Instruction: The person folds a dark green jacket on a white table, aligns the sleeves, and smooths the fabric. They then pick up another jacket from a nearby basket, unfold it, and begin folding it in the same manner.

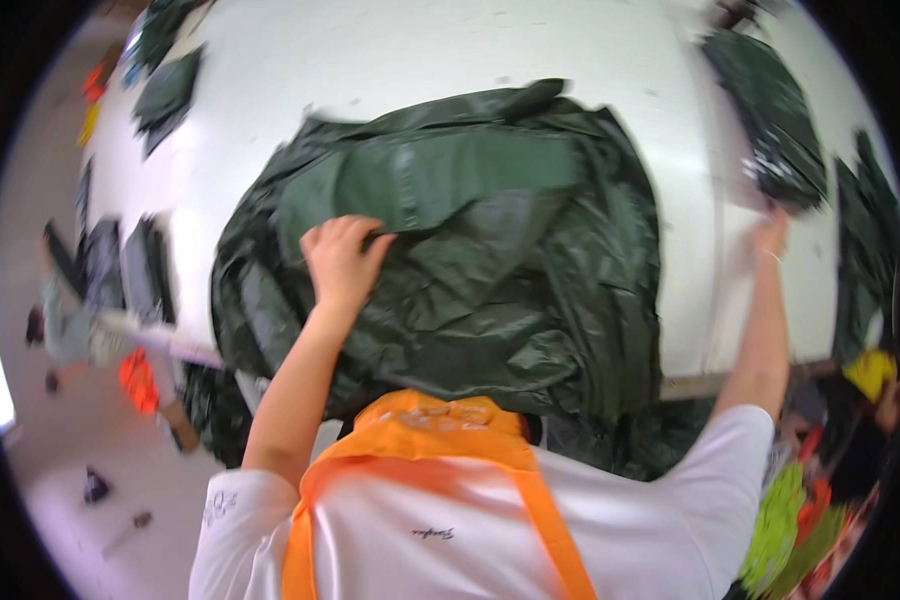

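A dark green waterproof garment (510, 290) lies spread and crumpled on the white table in front of me. A smoother green panel (450, 180) runs across its upper part. At the left end of that panel, my left hand (345, 258) has its fingers curled and closed on the material. My right arm is stretched out to the right. There my right hand (770, 235) meets the near end of a folded dark green bundle (770, 115), glossy at that end. The right fingers are blurred and partly hidden at the bundle, so their grip does not show.
The white table (430, 45) carries folded green pieces (168, 92) at the far left and dark bundles (145, 265) along its left side. More green material (865, 250) lies at the right edge. Bright yellow-green clothing (775, 530) is heaped at lower right, an orange item (138, 380) at left.
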Demonstrator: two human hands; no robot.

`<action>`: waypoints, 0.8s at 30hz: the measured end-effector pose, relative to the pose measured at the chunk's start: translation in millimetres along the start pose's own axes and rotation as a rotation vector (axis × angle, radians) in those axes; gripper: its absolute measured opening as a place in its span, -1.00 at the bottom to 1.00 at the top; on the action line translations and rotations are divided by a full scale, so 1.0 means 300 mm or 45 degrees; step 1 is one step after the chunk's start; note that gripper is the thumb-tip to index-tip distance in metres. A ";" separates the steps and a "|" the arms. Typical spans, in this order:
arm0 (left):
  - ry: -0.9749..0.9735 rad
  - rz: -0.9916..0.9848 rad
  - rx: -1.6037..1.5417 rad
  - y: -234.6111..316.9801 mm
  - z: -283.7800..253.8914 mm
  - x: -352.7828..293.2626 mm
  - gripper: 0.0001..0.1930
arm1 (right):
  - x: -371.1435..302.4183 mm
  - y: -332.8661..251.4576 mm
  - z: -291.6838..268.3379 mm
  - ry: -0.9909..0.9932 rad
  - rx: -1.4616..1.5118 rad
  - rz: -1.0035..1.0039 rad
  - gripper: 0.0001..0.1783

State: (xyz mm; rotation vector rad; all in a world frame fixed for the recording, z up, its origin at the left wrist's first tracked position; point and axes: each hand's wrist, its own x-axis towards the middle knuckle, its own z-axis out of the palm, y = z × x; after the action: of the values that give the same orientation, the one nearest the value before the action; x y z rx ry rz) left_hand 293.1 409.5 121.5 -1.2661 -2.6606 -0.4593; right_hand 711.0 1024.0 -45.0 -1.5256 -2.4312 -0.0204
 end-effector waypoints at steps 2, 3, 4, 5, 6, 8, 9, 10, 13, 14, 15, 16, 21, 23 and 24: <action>0.056 0.070 -0.014 -0.001 0.007 -0.007 -0.79 | 0.010 0.145 0.089 -0.028 -0.181 0.183 -0.56; 0.059 0.085 0.002 0.004 0.002 -0.016 -0.79 | 0.019 0.174 0.096 -0.038 -0.321 0.125 -0.56; 0.057 0.066 0.036 0.018 -0.014 -0.048 -0.78 | 0.021 0.019 0.079 -0.101 -0.318 0.111 -0.56; 0.072 0.046 0.039 0.026 -0.020 -0.066 -0.76 | -0.002 -0.121 0.016 -0.143 -0.349 0.126 -0.56; 0.075 0.081 0.032 0.032 -0.016 -0.055 -0.76 | -0.021 -0.074 0.025 -0.076 -0.325 0.085 -0.57; 0.090 0.136 0.011 0.037 0.003 -0.048 -0.75 | -0.058 0.001 0.058 0.062 -0.286 -0.014 -0.59; 0.092 0.142 -0.016 0.033 0.013 -0.052 -0.81 | -0.080 0.008 0.057 0.070 -0.080 0.042 -0.60; 0.116 0.149 -0.033 0.027 0.022 -0.056 -0.81 | -0.108 -0.052 0.037 0.074 0.135 0.089 -0.61; 0.192 0.169 -0.058 0.007 0.022 -0.082 -0.81 | -0.282 -0.622 -0.244 -0.052 0.705 0.013 -0.65; 0.229 0.197 -0.072 0.005 0.012 -0.082 -0.80 | -0.359 -0.852 -0.382 -0.226 0.922 -0.002 -0.67; 0.272 0.231 -0.094 0.002 0.008 -0.078 -0.78 | -0.426 -1.024 -0.477 -0.422 0.997 -0.011 -0.72; 0.305 0.269 -0.098 -0.004 0.003 -0.083 -0.79 | -0.492 -1.184 -0.527 -0.505 1.232 -0.243 -0.80; 0.455 0.362 -0.104 -0.020 -0.025 -0.090 -0.81 | -0.659 -1.688 -0.589 -0.773 1.153 -1.119 -0.81; 0.516 0.365 -0.109 -0.035 -0.014 -0.111 -0.82 | -0.669 -1.794 -0.571 -1.101 1.128 -1.208 -0.84; 0.543 0.364 -0.125 -0.041 -0.013 -0.116 -0.82 | -0.666 -1.829 -0.562 -1.308 1.119 -1.201 -0.84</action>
State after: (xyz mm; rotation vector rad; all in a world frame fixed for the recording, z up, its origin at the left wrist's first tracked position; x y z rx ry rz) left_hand 305.5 375.4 113.3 -1.3670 -2.0937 -0.7272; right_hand 343.6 577.4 142.2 0.1486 -2.8518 1.6925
